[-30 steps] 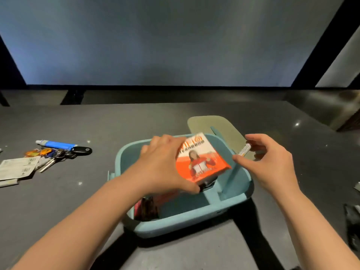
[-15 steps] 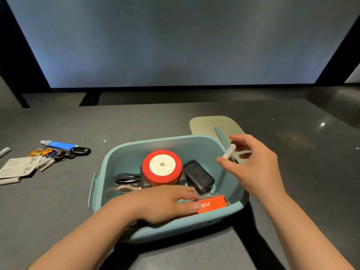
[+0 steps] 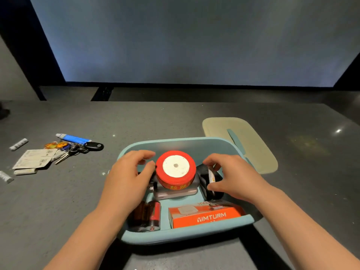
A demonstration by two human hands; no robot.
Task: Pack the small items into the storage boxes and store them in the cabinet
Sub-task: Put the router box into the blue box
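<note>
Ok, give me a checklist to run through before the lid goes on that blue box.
1. Lid within reach: ok, it lies on the table behind the blue box, to the right.
2. Hands free for the lid: not ok. The right hand pinches a small white tube; the left hand is down inside the box.
3. Contents below the rim: cannot tell. The red tape roll sits stacked on a grey device.
4. Orange carton settled: ok, against the front wall.
5. All small items packed: not ok. The keys and blue tube lie on the table.
</note>
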